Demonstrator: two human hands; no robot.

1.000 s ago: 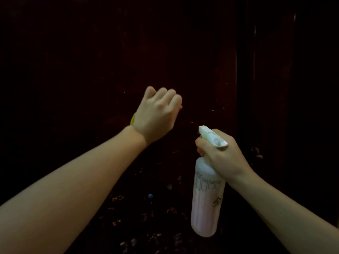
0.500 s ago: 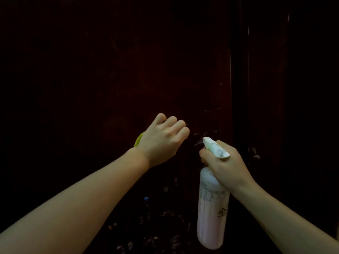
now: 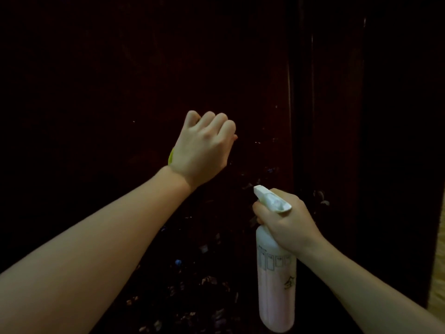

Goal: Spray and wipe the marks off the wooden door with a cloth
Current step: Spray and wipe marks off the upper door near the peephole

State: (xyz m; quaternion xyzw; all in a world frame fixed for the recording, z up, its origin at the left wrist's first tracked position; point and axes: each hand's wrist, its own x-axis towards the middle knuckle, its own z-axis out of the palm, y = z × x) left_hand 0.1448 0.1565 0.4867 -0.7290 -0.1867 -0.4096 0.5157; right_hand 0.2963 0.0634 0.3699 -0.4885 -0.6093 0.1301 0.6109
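Note:
A dark wooden door [image 3: 120,80] fills the view, dimly lit, with small pale flecks [image 3: 256,142] near its right edge. My left hand [image 3: 203,148] presses against the door with curled fingers around a yellow-green cloth [image 3: 171,157], of which only a sliver shows by the wrist. My right hand [image 3: 285,222] grips the neck of a white spray bottle [image 3: 275,285] holding pale pink liquid. Its nozzle [image 3: 258,189] points up-left toward the door.
A dark vertical gap [image 3: 297,116] runs beside the door's right edge, with another dark wooden panel [image 3: 337,92] beyond it. A strip of light wall [image 3: 439,273] shows at the far right. Speckled dark floor [image 3: 192,297] lies below.
My left hand with the cloth went down the door, then came back up. The spray bottle in my right hand has stayed about where it was.

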